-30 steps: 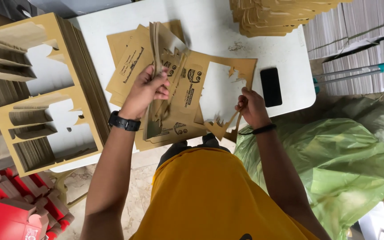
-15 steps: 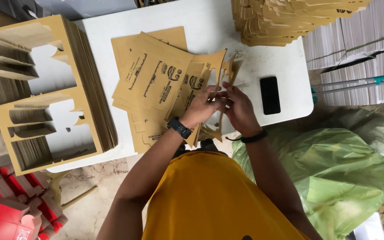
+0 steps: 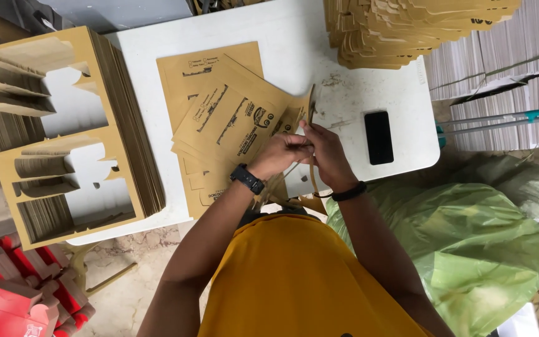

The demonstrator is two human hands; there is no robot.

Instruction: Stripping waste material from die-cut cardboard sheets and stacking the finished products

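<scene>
White table (image 3: 369, 75) fills the upper centre, with a die-cut waste stack (image 3: 63, 134) at left, a green bag (image 3: 469, 249) at lower right and concrete floor (image 3: 126, 287) below. At centre the left hand (image 3: 282, 155) and right hand (image 3: 325, 156) meet, fingers pinched on a brown card blank (image 3: 310, 109) standing on edge beside the flat blanks (image 3: 226, 118). Light, thin and easily creased, probably; best gripped along its edges, beside the phone (image 3: 378, 137)

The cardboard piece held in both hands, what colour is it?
Kraft brown; the cardboard piece shows best in the head view.
</scene>
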